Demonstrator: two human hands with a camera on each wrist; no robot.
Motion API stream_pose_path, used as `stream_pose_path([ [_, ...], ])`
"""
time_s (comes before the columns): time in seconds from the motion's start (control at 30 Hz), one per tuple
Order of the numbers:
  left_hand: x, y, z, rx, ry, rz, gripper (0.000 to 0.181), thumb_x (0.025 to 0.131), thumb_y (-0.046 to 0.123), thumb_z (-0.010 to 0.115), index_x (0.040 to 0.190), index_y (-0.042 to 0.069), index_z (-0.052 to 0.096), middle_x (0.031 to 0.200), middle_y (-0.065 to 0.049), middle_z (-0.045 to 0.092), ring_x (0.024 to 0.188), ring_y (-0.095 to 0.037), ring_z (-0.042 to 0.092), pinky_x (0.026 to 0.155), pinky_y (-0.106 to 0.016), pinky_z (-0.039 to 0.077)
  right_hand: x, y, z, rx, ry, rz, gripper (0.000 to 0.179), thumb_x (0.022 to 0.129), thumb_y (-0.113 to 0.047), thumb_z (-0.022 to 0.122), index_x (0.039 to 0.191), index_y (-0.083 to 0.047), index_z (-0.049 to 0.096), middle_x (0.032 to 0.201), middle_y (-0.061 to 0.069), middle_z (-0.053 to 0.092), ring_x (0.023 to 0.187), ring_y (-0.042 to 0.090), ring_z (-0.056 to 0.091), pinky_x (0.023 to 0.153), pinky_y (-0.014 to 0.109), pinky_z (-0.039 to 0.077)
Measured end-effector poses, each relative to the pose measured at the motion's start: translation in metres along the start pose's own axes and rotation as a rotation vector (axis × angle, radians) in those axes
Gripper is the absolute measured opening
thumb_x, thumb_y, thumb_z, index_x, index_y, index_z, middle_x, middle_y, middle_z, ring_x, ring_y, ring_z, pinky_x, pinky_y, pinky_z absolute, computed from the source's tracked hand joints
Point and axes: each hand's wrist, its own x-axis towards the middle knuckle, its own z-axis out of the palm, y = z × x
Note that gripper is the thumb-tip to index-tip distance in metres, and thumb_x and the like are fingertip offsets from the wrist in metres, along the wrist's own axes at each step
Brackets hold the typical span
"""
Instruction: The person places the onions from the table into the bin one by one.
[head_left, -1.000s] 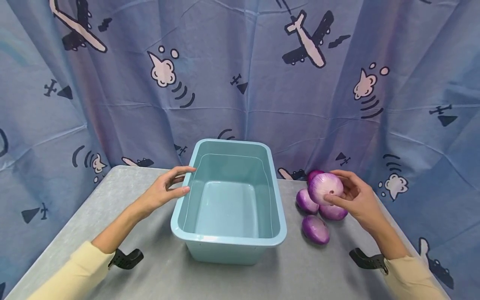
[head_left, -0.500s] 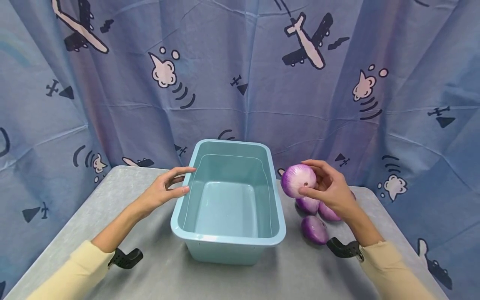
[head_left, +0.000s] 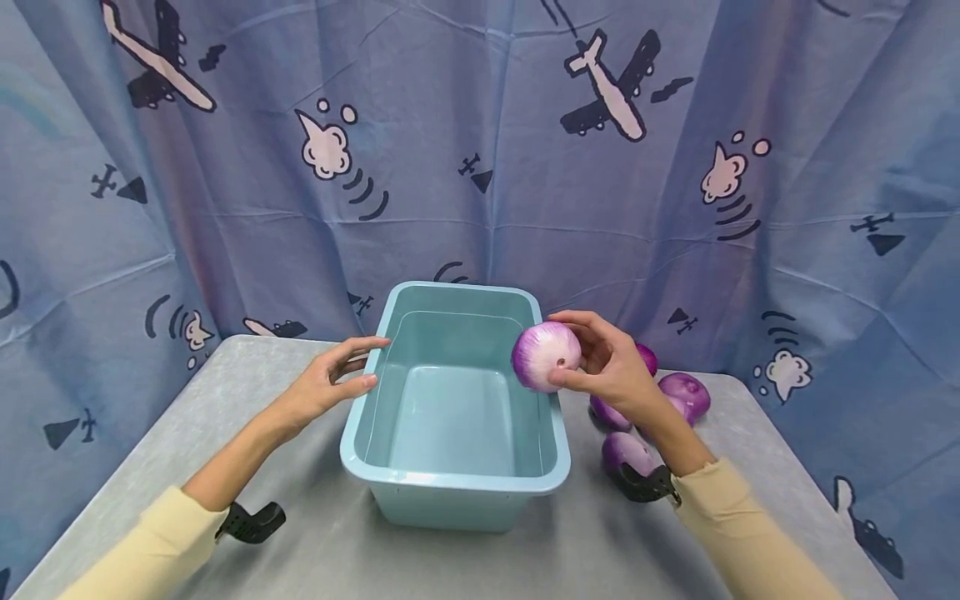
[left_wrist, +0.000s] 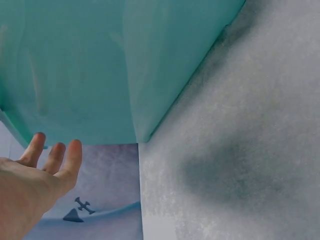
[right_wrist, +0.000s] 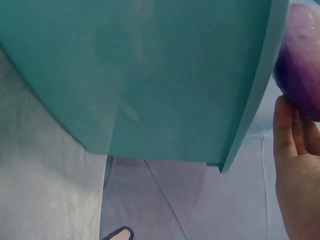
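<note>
In the head view my right hand grips a purple-and-white red onion between thumb and fingers, over the right rim of a light blue plastic tub. The right wrist view shows the same onion at the fingertips, above the tub's rim. My left hand is at the tub's left rim, fingers loosely bent and fingertips at the edge. From the left wrist view, that hand lies beside the tub's outer wall with nothing in its grasp. The tub's visible floor is bare.
Several more red onions lie on the grey tabletop right of the tub, partly hidden by my right forearm. One onion sits nearer me, by the black wrist strap. A blue curtain with airplane prints hangs behind the table.
My right hand has carried the onion leftward from above the other onions to the tub's right rim. My left hand has stayed at the left rim.
</note>
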Motion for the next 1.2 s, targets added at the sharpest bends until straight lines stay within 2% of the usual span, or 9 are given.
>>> stream_pose_path([
  [0.23,-0.001,0.000,0.000,0.004,0.000,-0.010,0.052,0.100,0.025,0.065,0.150,0.021,0.049,0.157,-0.004,0.037,0.145,-0.037,0.030,0.107,-0.062,0.035,0.003,0.003,0.004,0.075,-0.056,-0.065,0.062,0.082,0.011,0.080,0.135,0.012,0.050,0.130,0.025,0.059,0.117,0.041,0.058,0.098,0.041,0.050],
  [0.4,-0.001,-0.002,0.000,0.009,0.002,-0.012,0.053,0.100,0.026,0.065,0.150,0.021,0.049,0.157,-0.004,0.038,0.145,-0.038,0.030,0.107,-0.062,0.035,-0.004,0.007,-0.005,0.045,-0.015,-0.070,0.048,0.084,0.015,0.075,0.128,0.009,0.057,0.124,0.032,0.059,0.110,0.035,0.064,0.095,0.041,0.052],
  [0.57,0.000,-0.001,0.000,0.011,0.005,-0.009,0.053,0.100,0.026,0.065,0.150,0.021,0.049,0.156,-0.005,0.039,0.145,-0.038,0.031,0.107,-0.062,0.036,-0.014,0.011,-0.016,0.006,0.023,-0.042,0.042,0.086,0.015,0.073,0.125,0.010,0.059,0.121,0.031,0.061,0.107,0.028,0.067,0.091,0.038,0.053],
  [0.8,0.000,-0.001,0.001,0.002,0.002,-0.005,0.053,0.100,0.025,0.065,0.151,0.021,0.048,0.156,-0.005,0.040,0.144,-0.037,0.033,0.106,-0.060,0.037,-0.032,0.018,-0.032,-0.013,0.048,0.002,0.039,0.087,0.016,0.071,0.124,0.012,0.057,0.118,0.017,0.067,0.106,0.030,0.067,0.090,0.036,0.053],
  [0.97,0.001,-0.002,0.002,-0.001,-0.001,-0.001,0.054,0.100,0.025,0.065,0.151,0.020,0.048,0.156,-0.006,0.040,0.143,-0.037,0.034,0.106,-0.059,0.038,-0.047,0.024,-0.043,-0.070,0.076,0.049,0.038,0.089,0.014,0.071,0.124,0.013,0.057,0.117,0.020,0.066,0.106,0.030,0.067,0.090,0.032,0.053],
  [1.2,0.000,-0.003,0.001,0.012,0.003,0.001,0.053,0.101,0.026,0.063,0.151,0.021,0.048,0.156,-0.007,0.039,0.144,-0.038,0.033,0.107,-0.062,0.035,-0.068,0.035,-0.057,-0.099,0.109,0.107,0.035,0.091,0.012,0.069,0.124,0.012,0.058,0.117,0.016,0.067,0.106,0.025,0.067,0.089,0.027,0.053],
])
